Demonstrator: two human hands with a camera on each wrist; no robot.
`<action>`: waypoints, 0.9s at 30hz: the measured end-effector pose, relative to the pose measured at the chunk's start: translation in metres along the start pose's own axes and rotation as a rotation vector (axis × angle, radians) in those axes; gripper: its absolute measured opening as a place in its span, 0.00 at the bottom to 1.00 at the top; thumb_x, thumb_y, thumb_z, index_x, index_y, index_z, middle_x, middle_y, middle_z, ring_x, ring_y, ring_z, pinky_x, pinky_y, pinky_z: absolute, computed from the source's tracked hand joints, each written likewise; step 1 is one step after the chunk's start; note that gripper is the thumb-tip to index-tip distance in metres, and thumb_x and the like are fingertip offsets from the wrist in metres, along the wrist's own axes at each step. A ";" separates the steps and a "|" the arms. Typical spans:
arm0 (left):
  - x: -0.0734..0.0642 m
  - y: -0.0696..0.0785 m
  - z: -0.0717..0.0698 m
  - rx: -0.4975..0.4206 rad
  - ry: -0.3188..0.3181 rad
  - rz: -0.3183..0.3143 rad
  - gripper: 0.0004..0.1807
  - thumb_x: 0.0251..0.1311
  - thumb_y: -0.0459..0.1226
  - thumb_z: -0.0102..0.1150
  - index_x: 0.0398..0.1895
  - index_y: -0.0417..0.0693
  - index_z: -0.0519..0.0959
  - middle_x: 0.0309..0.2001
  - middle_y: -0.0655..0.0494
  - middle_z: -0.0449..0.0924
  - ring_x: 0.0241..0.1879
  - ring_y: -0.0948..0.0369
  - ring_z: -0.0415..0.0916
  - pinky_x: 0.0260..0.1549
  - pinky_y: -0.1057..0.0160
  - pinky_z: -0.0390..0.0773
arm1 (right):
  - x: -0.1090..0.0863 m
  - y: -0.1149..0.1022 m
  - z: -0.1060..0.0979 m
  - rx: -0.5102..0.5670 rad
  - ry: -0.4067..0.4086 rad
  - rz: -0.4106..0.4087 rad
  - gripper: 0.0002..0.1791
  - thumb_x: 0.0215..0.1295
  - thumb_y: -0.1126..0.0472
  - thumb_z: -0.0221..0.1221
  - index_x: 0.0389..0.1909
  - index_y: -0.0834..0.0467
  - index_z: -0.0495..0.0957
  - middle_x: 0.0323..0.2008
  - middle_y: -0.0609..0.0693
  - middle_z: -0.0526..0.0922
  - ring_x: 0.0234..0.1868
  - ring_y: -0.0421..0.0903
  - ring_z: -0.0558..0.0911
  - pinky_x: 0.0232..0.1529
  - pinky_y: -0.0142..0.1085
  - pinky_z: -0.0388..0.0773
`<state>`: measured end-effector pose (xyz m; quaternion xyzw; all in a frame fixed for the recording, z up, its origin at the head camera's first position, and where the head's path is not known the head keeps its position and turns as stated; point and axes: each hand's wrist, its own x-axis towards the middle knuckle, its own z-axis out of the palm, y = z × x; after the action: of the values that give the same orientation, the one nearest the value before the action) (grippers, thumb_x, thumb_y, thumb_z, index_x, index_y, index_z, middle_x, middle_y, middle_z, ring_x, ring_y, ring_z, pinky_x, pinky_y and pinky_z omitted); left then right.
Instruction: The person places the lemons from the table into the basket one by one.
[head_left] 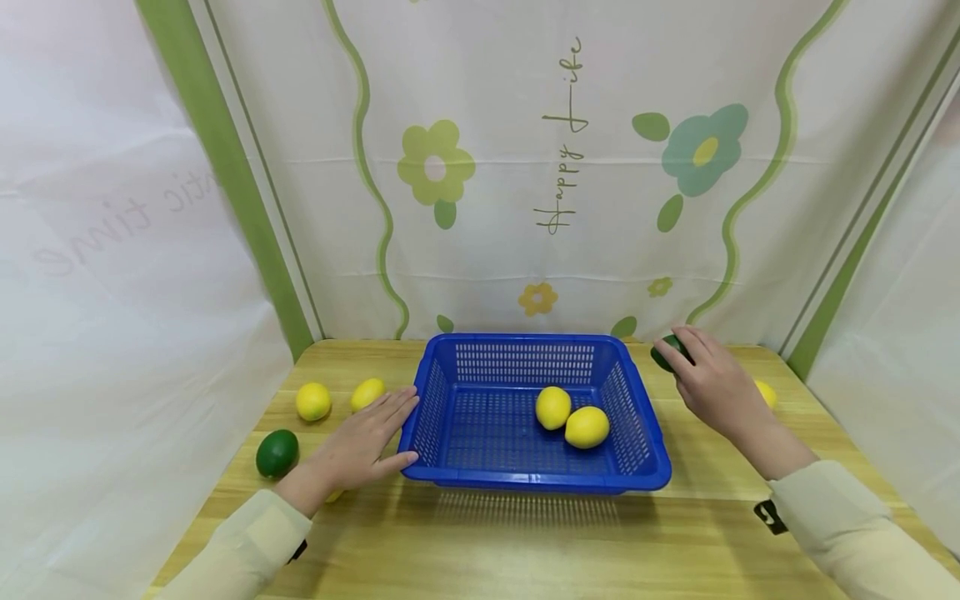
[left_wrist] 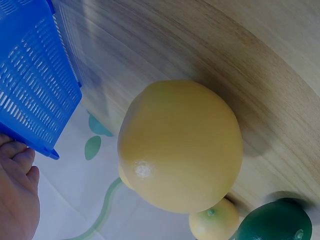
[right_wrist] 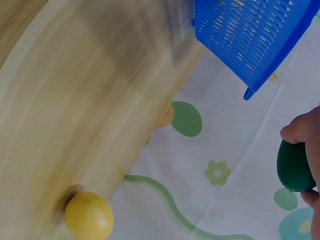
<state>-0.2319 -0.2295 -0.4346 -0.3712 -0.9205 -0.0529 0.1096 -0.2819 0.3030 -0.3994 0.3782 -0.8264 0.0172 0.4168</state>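
A blue mesh basket (head_left: pixel 540 481) stands in the middle of the table, with two lemons (head_left: pixel 553 408) inside toward its right half. My left hand (head_left: pixel 358 443) rests on the basket's left rim, fingers extended and thumb at the near corner. Off the basket's right side, near the back of the table, my right hand (head_left: pixel 716 385) grips a smooth, dark green, egg-shaped fruit (head_left: pixel 666 355) between thumb and fingers. The right wrist view shows that green fruit (right_wrist: pixel 294 166) raised, with the basket's side (right_wrist: pixel 245 40) apart from it.
Left of the basket lie a lemon (head_left: pixel 312 402), another lemon (head_left: pixel 368 393) beside my left fingers, and a second green fruit (head_left: pixel 277 454). A further lemon (left_wrist: pixel 180 145) sits under my left wrist. One lemon (head_left: pixel 766 394) is partly hidden behind my right wrist. A printed curtain (head_left: pixel 487 250) hangs behind the table.
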 end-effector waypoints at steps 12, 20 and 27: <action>-0.001 0.000 0.001 -0.002 -0.003 -0.003 0.43 0.68 0.58 0.47 0.74 0.35 0.56 0.74 0.42 0.52 0.72 0.48 0.51 0.69 0.50 0.53 | 0.005 -0.013 -0.009 0.001 -0.007 0.007 0.27 0.76 0.57 0.32 0.54 0.68 0.76 0.52 0.73 0.73 0.50 0.69 0.74 0.47 0.61 0.76; 0.000 0.000 0.000 -0.007 -0.002 -0.007 0.43 0.68 0.58 0.47 0.74 0.35 0.56 0.74 0.42 0.52 0.72 0.48 0.51 0.69 0.50 0.54 | 0.014 -0.023 -0.013 0.020 0.050 -0.027 0.24 0.74 0.59 0.36 0.52 0.68 0.77 0.50 0.72 0.74 0.50 0.69 0.75 0.46 0.61 0.75; 0.000 0.001 -0.001 -0.008 -0.014 -0.017 0.43 0.68 0.58 0.48 0.74 0.36 0.56 0.74 0.42 0.52 0.73 0.48 0.50 0.69 0.50 0.53 | 0.019 -0.030 -0.015 0.044 0.078 -0.041 0.24 0.75 0.58 0.37 0.53 0.67 0.77 0.50 0.71 0.75 0.50 0.68 0.75 0.46 0.60 0.76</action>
<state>-0.2310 -0.2292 -0.4332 -0.3640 -0.9242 -0.0549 0.1012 -0.2593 0.2746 -0.3848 0.4030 -0.8012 0.0417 0.4404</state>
